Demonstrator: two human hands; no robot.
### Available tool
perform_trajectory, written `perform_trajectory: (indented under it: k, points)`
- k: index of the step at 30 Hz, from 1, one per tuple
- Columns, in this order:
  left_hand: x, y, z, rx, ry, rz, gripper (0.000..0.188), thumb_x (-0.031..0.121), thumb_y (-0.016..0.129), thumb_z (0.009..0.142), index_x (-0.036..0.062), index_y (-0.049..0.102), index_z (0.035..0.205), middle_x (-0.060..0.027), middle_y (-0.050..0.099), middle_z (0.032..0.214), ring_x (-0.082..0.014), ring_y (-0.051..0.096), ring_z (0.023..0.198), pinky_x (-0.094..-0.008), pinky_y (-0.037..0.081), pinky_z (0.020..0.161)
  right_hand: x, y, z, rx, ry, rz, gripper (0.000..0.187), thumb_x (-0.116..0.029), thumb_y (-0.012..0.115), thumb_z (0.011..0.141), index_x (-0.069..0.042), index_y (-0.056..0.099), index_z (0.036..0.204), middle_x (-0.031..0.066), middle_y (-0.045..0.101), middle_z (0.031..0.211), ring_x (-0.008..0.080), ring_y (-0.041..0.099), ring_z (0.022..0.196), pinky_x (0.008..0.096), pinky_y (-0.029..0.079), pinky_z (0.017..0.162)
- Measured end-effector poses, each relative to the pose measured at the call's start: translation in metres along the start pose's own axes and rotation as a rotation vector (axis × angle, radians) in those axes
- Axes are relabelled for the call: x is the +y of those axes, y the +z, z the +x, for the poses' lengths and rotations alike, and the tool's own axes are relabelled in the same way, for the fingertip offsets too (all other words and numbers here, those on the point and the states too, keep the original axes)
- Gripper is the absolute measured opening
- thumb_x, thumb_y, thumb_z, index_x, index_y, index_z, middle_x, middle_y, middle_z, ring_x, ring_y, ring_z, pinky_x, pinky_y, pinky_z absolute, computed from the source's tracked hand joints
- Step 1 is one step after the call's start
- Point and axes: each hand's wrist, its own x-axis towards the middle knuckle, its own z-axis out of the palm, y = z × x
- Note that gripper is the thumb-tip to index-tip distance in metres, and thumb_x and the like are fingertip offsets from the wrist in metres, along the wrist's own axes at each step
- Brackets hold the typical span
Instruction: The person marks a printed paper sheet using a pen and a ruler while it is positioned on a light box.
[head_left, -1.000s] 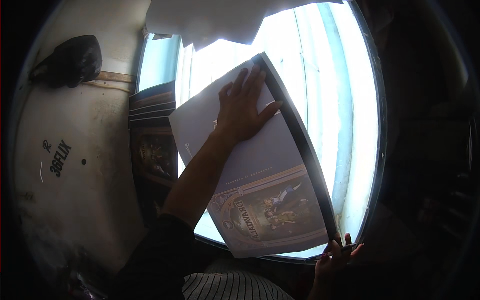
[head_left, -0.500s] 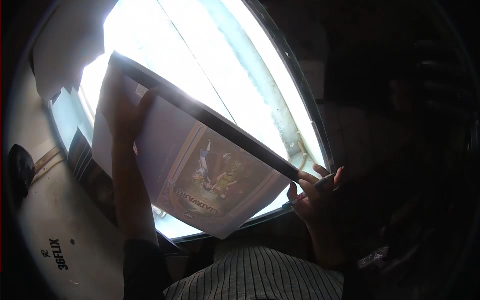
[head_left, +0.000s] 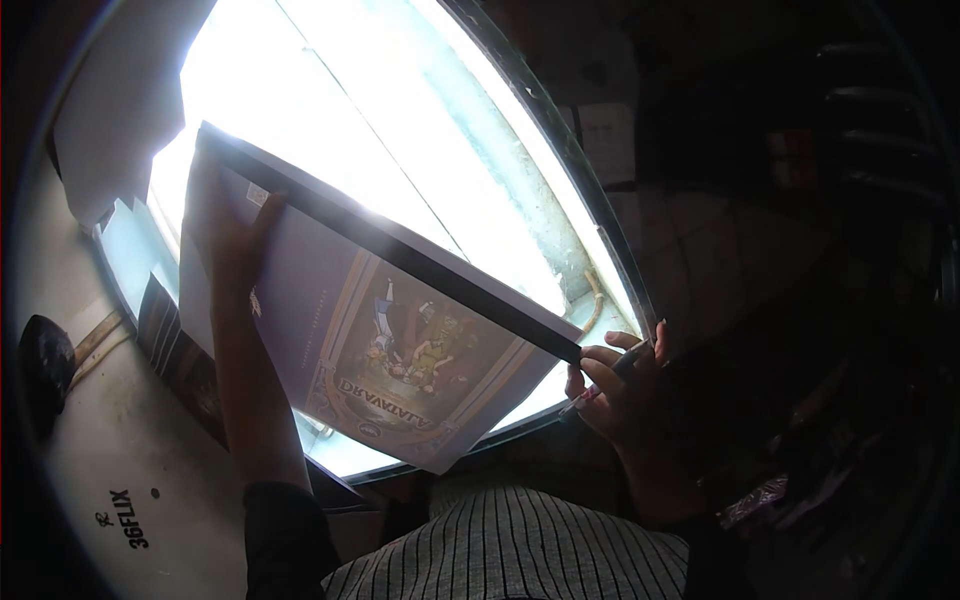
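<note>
A large printed sheet, with an upside-down cartoon picture and a black strip along its far edge, is held up at a slant in front of a brightly lit glass panel. My left hand grips its left end, thumb over the near face; the fingers behind are hidden. At the sheet's right corner is my right hand, its thumb and fingertips closed by the end of the black strip. A slim pen-like tool lies across the same fingers, its tip pointing down and left.
The panel has a dark curved frame on its right side. Pale paper stands at the upper left. A dark rounded object with a wooden stick lies on the pale surface at left. The right side is too dark to make out.
The sheet and both hands have shifted slightly left in the view, along with the panel behind them. Both hands keep their hold.
</note>
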Motion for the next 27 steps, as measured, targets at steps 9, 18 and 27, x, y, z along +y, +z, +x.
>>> perform_trajectory:
  k: [9,18,27]
  points:
    - [-0.003,0.0,0.001,0.028,0.079,0.019,0.098,0.063,0.066,0.079,0.0128,0.024,0.153,-0.0182,0.027,0.156,-0.0376,0.023,0.145,-0.0538,0.017,0.117,0.001,0.006,-0.003,0.057,0.011,0.024,0.018,-0.02,0.071,0.082,-0.02,0.059,0.094,-0.0066,0.066,0.094,0.0192,0.055,0.111,0.0684,0.015,0.11]
    - [0.001,-0.001,0.001,0.0,0.077,0.038,0.098,0.064,0.062,0.082,0.0111,0.022,0.153,-0.0187,0.025,0.157,-0.0376,0.023,0.145,-0.0527,0.018,0.117,0.003,0.003,-0.005,0.045,0.023,0.059,0.018,-0.023,0.071,0.084,-0.021,0.059,0.098,-0.0077,0.067,0.096,0.0193,0.055,0.11,0.0665,0.014,0.111]
    - [-0.001,-0.002,-0.001,-0.048,0.029,0.115,0.094,0.061,0.059,0.085,0.011,0.021,0.154,-0.0192,0.024,0.157,-0.0381,0.021,0.145,-0.0529,0.016,0.117,0.002,0.004,-0.001,0.074,0.034,0.094,0.038,-0.017,0.081,0.076,-0.024,0.057,0.105,-0.0092,0.069,0.096,0.0175,0.056,0.11,0.0667,0.014,0.111]
